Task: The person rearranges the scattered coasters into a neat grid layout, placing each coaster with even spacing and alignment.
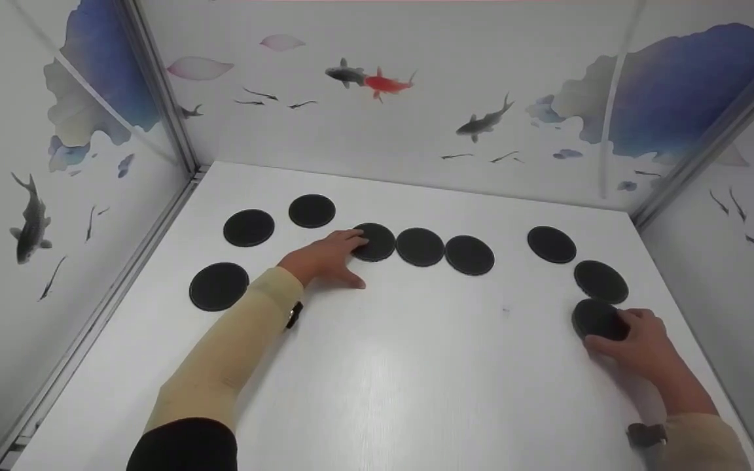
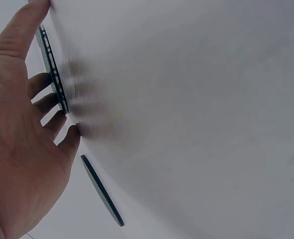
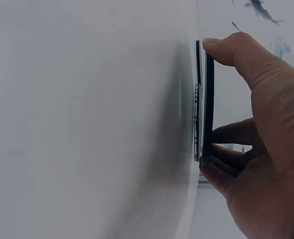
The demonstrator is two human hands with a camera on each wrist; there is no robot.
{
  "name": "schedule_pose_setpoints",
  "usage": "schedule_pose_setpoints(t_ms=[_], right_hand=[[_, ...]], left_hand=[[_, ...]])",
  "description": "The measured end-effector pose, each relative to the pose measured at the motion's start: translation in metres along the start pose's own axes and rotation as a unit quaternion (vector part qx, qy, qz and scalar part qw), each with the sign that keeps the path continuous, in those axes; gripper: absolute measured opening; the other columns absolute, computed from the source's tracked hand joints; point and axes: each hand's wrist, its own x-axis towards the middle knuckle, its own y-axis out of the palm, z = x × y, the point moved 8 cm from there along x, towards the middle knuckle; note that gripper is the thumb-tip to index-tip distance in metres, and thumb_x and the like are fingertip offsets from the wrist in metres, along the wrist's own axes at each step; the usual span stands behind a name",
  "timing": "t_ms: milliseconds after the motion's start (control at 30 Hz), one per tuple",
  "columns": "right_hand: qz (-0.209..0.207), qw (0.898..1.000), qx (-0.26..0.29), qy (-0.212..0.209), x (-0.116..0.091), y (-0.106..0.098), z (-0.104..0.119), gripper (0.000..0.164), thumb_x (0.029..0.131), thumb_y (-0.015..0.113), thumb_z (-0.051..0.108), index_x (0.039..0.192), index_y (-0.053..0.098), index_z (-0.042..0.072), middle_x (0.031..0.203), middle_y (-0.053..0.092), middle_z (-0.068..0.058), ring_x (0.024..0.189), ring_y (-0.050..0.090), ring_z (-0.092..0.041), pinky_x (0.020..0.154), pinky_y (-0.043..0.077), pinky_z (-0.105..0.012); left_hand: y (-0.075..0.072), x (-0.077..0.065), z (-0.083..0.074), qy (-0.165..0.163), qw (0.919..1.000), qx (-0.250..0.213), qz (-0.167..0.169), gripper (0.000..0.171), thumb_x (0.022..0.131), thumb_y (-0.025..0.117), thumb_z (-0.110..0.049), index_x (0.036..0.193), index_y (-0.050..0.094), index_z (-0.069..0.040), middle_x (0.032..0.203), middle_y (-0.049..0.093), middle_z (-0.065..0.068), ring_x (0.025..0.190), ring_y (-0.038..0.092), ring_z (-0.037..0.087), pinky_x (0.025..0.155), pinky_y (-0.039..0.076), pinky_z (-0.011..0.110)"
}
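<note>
Left hand [image 1: 326, 257], spread, touches a thin round disc [image 1: 377, 243]; right hand [image 1: 646, 343] pinches another disc [image 1: 594, 320].

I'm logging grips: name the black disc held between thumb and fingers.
The disc nearest the head view's bottom: the right hand grips it; no other is gripped.

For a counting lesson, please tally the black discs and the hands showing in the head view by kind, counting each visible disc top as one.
Black discs: 9
Left hand and right hand: 2
Total: 11
</note>
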Motion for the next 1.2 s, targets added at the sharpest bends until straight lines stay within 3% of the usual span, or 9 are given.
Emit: schedule_pose_setpoints(t_ms=[367, 1200], right_hand=[[-0.009, 0.999, -0.011, -0.048, 0.009, 0.004, 0.038, 0.108, 0.094, 0.088, 0.044, 0.156, 0.035, -0.027, 0.151, 0.034, -0.050, 0.139, 0.033, -0.066, 0.111, 0.037, -0.081], [0.005, 0.996, -0.001, -0.084, 0.028, 0.035, 0.095, 0.106, 0.093, 0.089, 0.048, 0.157, 0.041, -0.021, 0.156, 0.036, -0.039, 0.143, 0.036, -0.055, 0.117, 0.039, -0.072]], left_hand=[[0.001, 0.002, 0.001, -0.001, 0.9999, 0.010, -0.001, 0.106, 0.093, 0.085, -0.060, 0.176, 0.033, -0.020, 0.185, 0.017, 0.004, 0.170, 0.014, 0.030, 0.133, 0.026, 0.054], [0.001, 0.005, 0.001, -0.002, 0.9999, 0.012, -0.004, 0.107, 0.092, 0.086, -0.061, 0.176, 0.033, -0.019, 0.185, 0.017, 0.003, 0.170, 0.014, 0.029, 0.133, 0.026, 0.052]])
